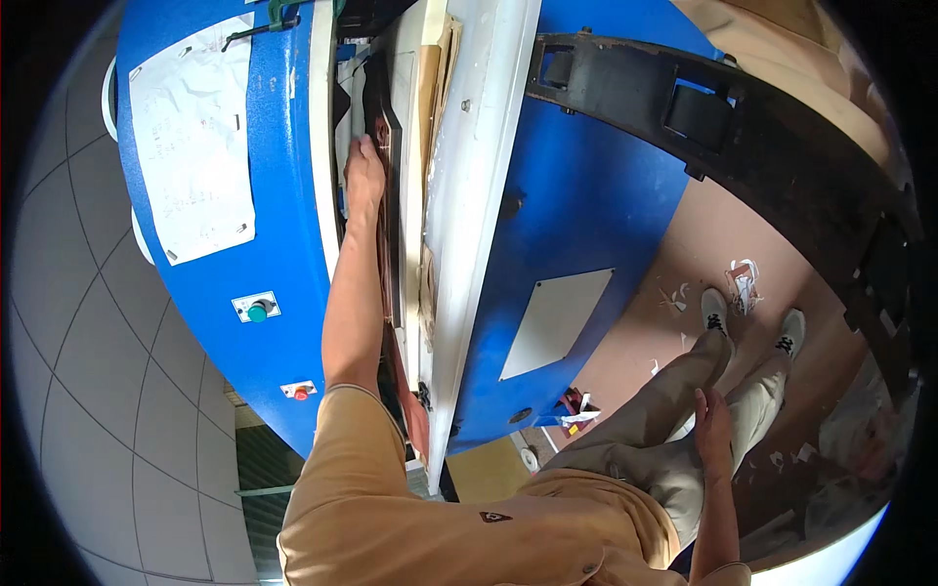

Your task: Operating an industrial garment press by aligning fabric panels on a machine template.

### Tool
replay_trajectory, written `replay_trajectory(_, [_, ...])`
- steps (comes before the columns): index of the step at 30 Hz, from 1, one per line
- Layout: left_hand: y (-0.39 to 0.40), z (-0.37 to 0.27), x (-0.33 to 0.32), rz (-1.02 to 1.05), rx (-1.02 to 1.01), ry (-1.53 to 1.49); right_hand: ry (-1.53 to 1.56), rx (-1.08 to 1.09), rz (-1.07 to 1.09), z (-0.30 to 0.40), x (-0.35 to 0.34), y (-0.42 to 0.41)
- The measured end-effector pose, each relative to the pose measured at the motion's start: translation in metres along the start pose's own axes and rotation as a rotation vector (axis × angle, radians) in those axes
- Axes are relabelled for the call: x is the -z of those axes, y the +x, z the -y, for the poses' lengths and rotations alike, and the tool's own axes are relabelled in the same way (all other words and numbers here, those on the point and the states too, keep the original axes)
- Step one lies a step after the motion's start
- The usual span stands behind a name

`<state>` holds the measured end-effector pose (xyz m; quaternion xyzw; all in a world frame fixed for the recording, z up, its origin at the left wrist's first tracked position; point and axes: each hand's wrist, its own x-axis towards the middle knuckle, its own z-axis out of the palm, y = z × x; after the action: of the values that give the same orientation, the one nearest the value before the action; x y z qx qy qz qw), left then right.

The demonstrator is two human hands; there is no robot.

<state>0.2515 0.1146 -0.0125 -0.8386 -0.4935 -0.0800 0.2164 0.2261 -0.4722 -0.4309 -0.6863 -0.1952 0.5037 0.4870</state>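
Observation:
My left hand (364, 170) reaches into the narrow upright gap of a blue-painted machine (282, 190). The back of the hand faces me. Its fingertips are partly hidden, so I cannot tell whether they grip anything. Right beside it stands a dark, thin-edged board (393, 183) with a reddish patterned surface. A pale plate (476, 161) with layered brown sheets (432, 95) along its inner side bounds the gap on the right. My right hand (712, 428) hangs beside my thigh with nothing in it, its fingers slightly apart.
A handwritten sheet (194, 139) is fixed to the machine left of the gap, above a green button (256, 312) and a red button (300, 393). A green clamp (282, 15) sits at the top. On the right curves a black metal arm (623, 88). Paper scraps (743, 282) litter the floor.

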Motion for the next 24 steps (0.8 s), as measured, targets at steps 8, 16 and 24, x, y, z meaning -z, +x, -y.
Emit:
replay_trajectory(8, [0.096, 0.045, -0.058, -0.112, 0.207, -0.254, 0.028, -0.065, 0.028, -0.016, -0.008, -0.011])
replay_trajectory(16, [0.132, 0.066, -0.083, -0.148, 0.168, -0.314, 0.05, -0.155, 0.048, -0.014, -0.012, -0.015])
replay_trajectory(24, [0.137, 0.092, -0.059, 0.046, 0.248, -0.117, 0.081, -0.16, 0.041, -0.014, -0.021, -0.008])
